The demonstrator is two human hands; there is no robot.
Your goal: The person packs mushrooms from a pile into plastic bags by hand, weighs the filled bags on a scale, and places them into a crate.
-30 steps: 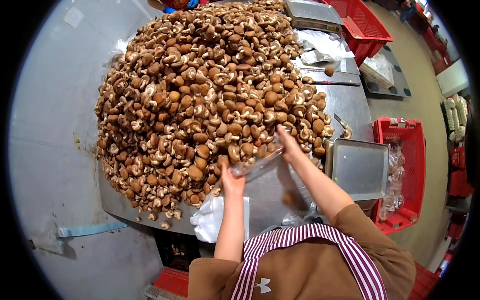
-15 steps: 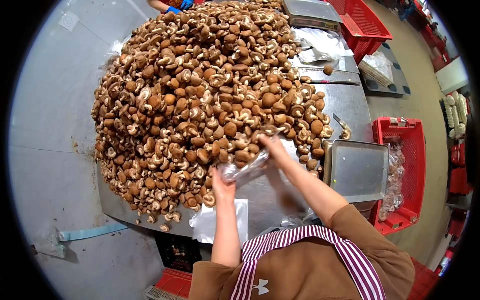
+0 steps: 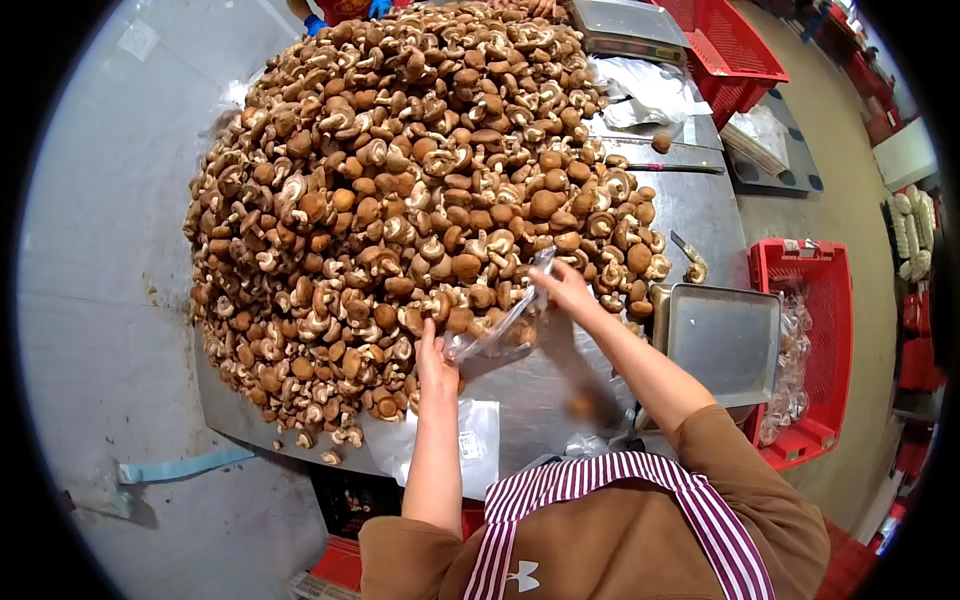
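A clear plastic bag (image 3: 508,336) is stretched at a slant between my two hands, at the near edge of a large heap of brown mushrooms (image 3: 400,200). My right hand (image 3: 566,288) pinches the bag's upper rim. At the lower left end of the bag, my left hand (image 3: 437,362) is closed on the plastic, close against the mushrooms, its fingers partly hidden. Mushrooms show behind and through the film; whether any are inside I cannot tell. Under my left forearm lies a white sheet with a printed label (image 3: 480,440).
A metal tray (image 3: 722,340) stands right of my right arm, beside a red crate (image 3: 835,350) of bagged goods. A knife (image 3: 686,246) and a dark-handled tool (image 3: 675,168) lie on the metal table (image 3: 690,205). Blue-gloved hands (image 3: 380,8) of another person are behind the heap.
The bag has tilted more steeply, its right end rising with my right hand. My left hand has shifted slightly left and up. A bare hand now shows at the far side of the heap.
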